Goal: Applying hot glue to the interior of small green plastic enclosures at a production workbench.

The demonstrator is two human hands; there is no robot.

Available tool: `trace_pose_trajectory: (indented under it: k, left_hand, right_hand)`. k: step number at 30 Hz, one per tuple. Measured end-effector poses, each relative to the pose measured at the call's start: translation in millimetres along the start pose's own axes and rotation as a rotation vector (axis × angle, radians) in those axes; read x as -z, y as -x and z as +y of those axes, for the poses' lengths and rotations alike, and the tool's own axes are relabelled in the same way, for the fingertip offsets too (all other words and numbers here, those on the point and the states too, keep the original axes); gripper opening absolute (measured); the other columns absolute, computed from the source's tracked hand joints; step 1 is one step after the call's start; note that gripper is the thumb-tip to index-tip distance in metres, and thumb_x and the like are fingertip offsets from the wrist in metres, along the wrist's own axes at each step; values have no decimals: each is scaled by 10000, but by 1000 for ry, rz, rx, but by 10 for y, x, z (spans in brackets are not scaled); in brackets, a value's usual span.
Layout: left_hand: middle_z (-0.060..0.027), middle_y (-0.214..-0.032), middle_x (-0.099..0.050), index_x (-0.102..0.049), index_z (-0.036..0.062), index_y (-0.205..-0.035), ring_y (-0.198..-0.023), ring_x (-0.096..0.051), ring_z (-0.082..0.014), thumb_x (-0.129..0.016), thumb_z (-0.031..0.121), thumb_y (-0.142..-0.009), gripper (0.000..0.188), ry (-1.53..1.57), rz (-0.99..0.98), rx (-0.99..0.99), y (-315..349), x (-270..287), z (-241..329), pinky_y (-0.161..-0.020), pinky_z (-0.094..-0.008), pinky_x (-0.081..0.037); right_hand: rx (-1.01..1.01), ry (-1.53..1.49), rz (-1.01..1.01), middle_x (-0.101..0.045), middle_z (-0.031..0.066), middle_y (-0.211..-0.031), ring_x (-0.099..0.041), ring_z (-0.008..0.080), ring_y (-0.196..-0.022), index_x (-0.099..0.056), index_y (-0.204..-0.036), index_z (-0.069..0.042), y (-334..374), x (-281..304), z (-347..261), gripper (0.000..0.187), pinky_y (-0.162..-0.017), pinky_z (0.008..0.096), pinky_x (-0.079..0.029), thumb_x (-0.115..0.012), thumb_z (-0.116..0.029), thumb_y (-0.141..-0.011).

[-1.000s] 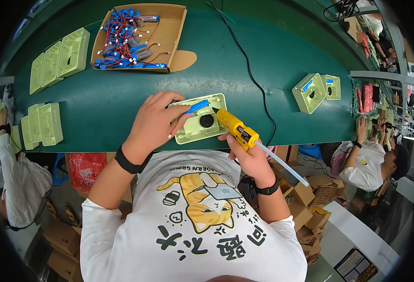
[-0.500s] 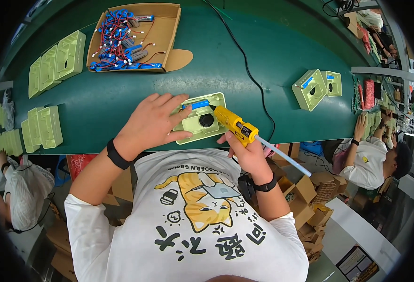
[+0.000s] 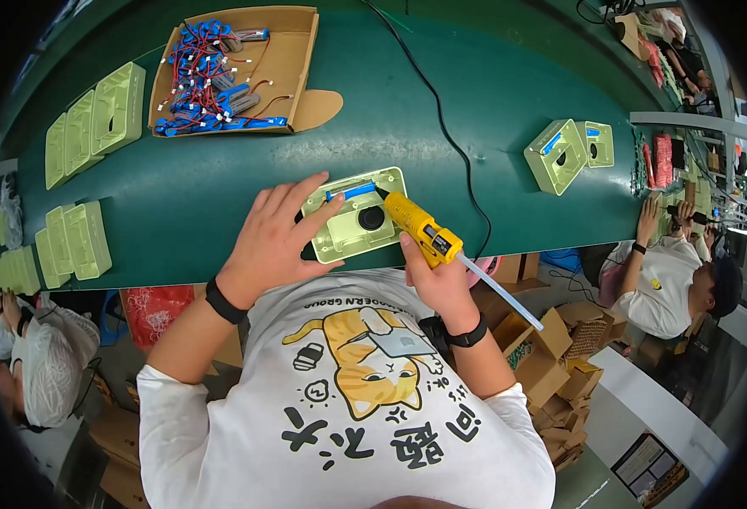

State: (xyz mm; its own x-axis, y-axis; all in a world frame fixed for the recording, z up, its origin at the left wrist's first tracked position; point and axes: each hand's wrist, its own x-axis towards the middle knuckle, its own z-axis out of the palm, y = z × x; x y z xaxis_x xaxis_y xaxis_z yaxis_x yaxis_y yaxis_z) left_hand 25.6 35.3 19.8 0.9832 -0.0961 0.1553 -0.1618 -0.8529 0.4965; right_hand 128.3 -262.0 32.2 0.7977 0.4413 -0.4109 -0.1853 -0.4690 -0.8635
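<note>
A light green plastic housing lies open side up near the table's front edge. Inside it are a blue cylindrical battery along the far wall and a round black part. My left hand steadies the housing from its left side, a fingertip close to the battery's left end and the thumb at the near edge. In my right hand is a yellow hot glue gun, its nozzle by the battery's right end. A translucent glue stick sticks out of the gun's back.
A cardboard tray of blue batteries with red wires stands at the far left. Green housings stand at left, others nearer. Two housings with batteries sit at right. A black cable crosses the table. People work at both sides.
My left hand has shifted on the housing, its wrist a little lower and its fingers angled more forward. The glue gun's nozzle stays by the battery's right end.
</note>
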Motion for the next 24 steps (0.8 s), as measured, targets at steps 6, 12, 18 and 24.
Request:
trace_pose_trajectory:
  k: [6, 12, 18, 24]
  left_hand:
    - [-192, -1783, -565, -780, 223, -1597, -1450, -649, -416, -1060, 376, -779, 878, 65, 111, 104, 130, -162, 64, -1211, -540, -500]
    - [-196, -1783, -562, -788, 233, -1586, -1464, -638, -417, -1059, 354, -760, 877, 82, 168, 151, 183, -287, 85, -1236, -561, -471]
    - [-202, -1762, -575, -787, 237, -1587, -1460, -636, -426, -1046, 336, -757, 875, 73, 219, 162, 202, -398, 108, -1246, -566, -462]
    - [-205, -1759, -589, -773, 182, -1499, -1509, -633, -413, -1041, 320, -768, 791, 114, 264, 151, 243, -451, 82, -1248, -573, -469]
  right_hand:
    - [-38, -182, -122, -818, 46, -978, -689, 90, -703, -758, -1439, 54, 15, 98, -32, 339, -624, 282, -574, -742, -203, -1218]
    - [-78, -141, -134, -692, -5, -860, -638, 77, -624, -704, -1464, 51, 26, 116, -28, 370, -577, 270, -558, -741, -230, -1226]
    - [-132, -63, -96, -767, 26, -926, -644, 65, -625, -689, -1483, 45, 80, 151, -197, 404, -564, 254, -545, -752, -255, -1220]
    - [56, 41, -138, -879, 82, -1100, -752, 156, -742, -770, -1348, 48, 190, 71, -482, 274, -700, 350, -619, -750, -167, -1179]
